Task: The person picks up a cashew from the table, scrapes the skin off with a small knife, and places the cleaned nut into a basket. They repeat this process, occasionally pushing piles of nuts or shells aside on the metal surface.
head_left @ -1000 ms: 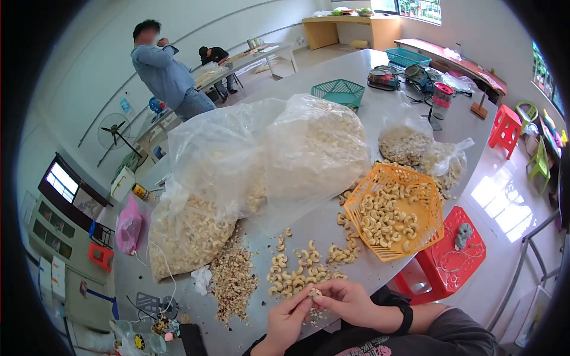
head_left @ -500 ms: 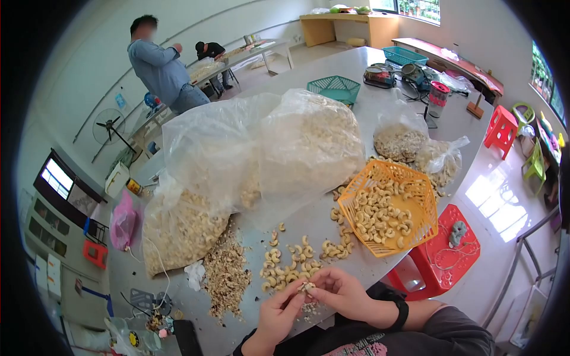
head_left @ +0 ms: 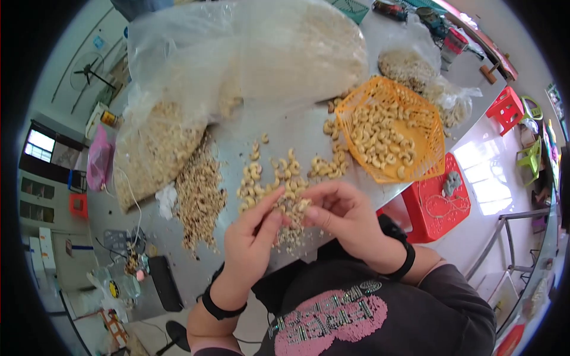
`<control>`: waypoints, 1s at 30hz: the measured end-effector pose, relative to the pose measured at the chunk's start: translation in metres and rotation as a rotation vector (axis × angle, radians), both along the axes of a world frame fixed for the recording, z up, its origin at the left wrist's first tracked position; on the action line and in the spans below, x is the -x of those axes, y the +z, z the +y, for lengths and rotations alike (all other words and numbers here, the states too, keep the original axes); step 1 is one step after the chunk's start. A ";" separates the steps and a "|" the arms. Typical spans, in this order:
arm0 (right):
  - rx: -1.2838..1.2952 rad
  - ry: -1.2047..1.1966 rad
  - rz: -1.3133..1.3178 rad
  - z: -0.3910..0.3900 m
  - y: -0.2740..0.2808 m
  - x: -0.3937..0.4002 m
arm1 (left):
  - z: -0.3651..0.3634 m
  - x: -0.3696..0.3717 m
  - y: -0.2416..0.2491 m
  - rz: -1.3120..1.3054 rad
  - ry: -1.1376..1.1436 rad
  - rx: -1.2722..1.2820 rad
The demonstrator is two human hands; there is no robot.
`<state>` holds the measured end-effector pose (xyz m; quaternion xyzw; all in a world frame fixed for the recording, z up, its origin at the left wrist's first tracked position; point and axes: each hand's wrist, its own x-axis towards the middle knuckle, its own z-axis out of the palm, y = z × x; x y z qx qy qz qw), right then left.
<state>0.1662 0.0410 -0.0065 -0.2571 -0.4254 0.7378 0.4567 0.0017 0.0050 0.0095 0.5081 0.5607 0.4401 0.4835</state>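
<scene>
Both of my hands are over the near edge of the metal table, a short gap apart. My right hand (head_left: 353, 228) pinches a pale cashew (head_left: 304, 206) between thumb and forefinger. My left hand (head_left: 252, 237) has its thumb and fingers drawn together; what they hold, if anything, is too small to make out. Under and beyond the fingers, loose cashews (head_left: 252, 178) lie in a loose group. Small pale crumbs (head_left: 291, 236) are scattered below the hands. An orange plastic basket (head_left: 430, 157) with cashews inside stands to the right.
Large clear plastic bags (head_left: 297, 53) of nuts fill the far side of the metal table (head_left: 267, 121). A heap of brown fragments (head_left: 199, 199) lies at left, beside a crumpled white tissue (head_left: 166, 200). A black case (head_left: 165, 283) rests near the front edge. A red stool (head_left: 442, 204) stands right.
The view has tilted down, so the table sits higher in it and the people behind are mostly out of sight. My hands, together on a cashew before, have moved apart.
</scene>
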 end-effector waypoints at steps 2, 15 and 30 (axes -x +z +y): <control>-0.018 -0.003 0.011 -0.002 0.002 0.000 | -0.003 0.000 0.003 0.026 -0.011 0.003; -0.127 0.016 0.031 -0.003 0.005 -0.001 | -0.010 -0.007 0.015 -0.036 -0.190 -0.231; -0.027 0.064 0.146 -0.003 0.003 -0.002 | -0.010 -0.008 0.003 0.191 -0.095 -0.411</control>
